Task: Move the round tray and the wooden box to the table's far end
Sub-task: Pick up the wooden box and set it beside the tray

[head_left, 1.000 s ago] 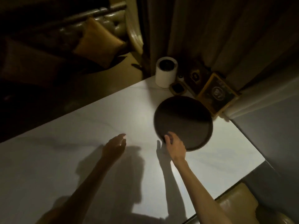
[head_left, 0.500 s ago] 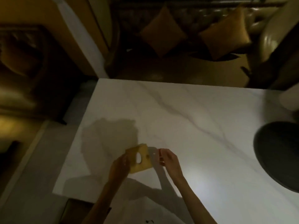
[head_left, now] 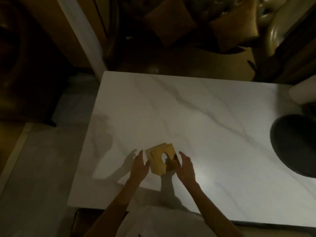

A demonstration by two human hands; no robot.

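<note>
A small yellow wooden box (head_left: 162, 161) with an oval hole in its top sits near the white marble table's (head_left: 196, 117) near-left part. My left hand (head_left: 139, 165) presses against its left side and my right hand (head_left: 185, 166) against its right side, fingers stretched forward, so the box is clasped between them. I cannot tell whether it rests on the table or is slightly lifted. The dark round tray (head_left: 294, 144) lies at the table's right end, cut off by the frame edge, well away from both hands.
A white cylindrical roll (head_left: 301, 93) stands at the table's right edge behind the tray. Beyond the far edge is a dark sofa with cushions (head_left: 171, 23). A white pillar (head_left: 82, 35) rises at the far left. Grey floor lies left of the table.
The view swung left from the tray, which my right hand let go of. Both hands reached the wooden box, which was tilted half a second ago and is now held level between them.
</note>
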